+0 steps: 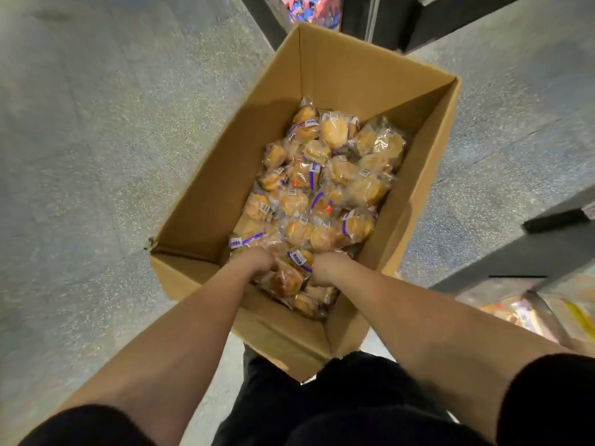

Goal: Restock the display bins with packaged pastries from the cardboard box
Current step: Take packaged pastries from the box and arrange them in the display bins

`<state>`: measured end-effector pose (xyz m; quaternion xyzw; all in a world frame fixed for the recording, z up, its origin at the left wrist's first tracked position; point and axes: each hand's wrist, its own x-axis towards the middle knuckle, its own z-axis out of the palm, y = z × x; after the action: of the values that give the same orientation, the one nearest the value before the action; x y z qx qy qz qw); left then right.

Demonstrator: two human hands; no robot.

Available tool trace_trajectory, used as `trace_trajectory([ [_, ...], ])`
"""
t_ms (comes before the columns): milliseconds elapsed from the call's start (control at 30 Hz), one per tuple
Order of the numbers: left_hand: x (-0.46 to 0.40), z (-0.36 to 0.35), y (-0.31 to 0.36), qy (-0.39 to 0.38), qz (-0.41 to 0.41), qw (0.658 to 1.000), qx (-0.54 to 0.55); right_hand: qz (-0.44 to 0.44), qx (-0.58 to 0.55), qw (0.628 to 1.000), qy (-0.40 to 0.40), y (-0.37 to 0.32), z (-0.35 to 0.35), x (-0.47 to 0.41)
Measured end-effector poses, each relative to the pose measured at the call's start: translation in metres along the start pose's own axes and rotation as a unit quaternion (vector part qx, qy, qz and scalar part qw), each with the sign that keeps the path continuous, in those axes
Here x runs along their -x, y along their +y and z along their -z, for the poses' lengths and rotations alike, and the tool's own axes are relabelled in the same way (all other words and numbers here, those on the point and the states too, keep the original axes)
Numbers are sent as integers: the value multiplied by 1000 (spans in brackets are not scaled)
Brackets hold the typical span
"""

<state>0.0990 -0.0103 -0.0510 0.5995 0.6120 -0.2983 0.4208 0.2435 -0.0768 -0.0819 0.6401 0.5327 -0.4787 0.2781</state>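
your left hand [254, 260] and right hand [326, 268] reach into the cardboard box [338, 72], buried among packaged pastries [335, 175]; whether the fingers are clamped cannot be told

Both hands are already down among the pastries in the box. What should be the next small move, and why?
Probably lift both hands straight up with a bunch of packaged pastries. The left hand and right hand are already buried in the pile at the near end of the cardboard box, fingers hidden, so each grip seems nearly made.

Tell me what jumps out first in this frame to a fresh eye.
An open cardboard box on the speckled floor, centre frame, part-filled with clear-wrapped packaged pastries. Both bare arms reach in at its near end, left hand and right hand buried among the packs.
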Motion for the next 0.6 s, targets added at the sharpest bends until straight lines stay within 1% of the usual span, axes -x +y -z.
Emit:
trace_trajectory([
  [67, -14, -3, 2, -34, 9, 999, -30, -24, -26, 998, -48, -9, -9, -14],
  [133, -30, -6, 0, -63, 10, 996, -58, -43, -102, 990, -84, -16, -18, -27],
  [167, -37, -6, 0, -76, 13, 994, -72, -61, -144, 983, -93, -18, -25, -34],
  [233, -52, -7, 0, -106, 17, 990, -96, -118, -269, 954, -64, -17, -44, -59],
  [300, -62, -8, 3, -140, 15, 984, -110, -164, -377, 910, -51, -10, -65, -82],
  [400, -75, -10, 9, -176, 17, 978, -111, -194, -509, 837, -38, -18, -63, -67],
  [467, -83, -13, 9, -190, 36, 978, -82, -227, -584, 777, -49, -20, -65, -60],
  [533, -94, -19, 7, -196, 34, 976, -86, -270, -647, 710, -71, -21, -74, -60],
  [600, -105, -26, 5, -232, 37, 969, -78, -307, -694, 648, -64, -23, -79, -63],
])
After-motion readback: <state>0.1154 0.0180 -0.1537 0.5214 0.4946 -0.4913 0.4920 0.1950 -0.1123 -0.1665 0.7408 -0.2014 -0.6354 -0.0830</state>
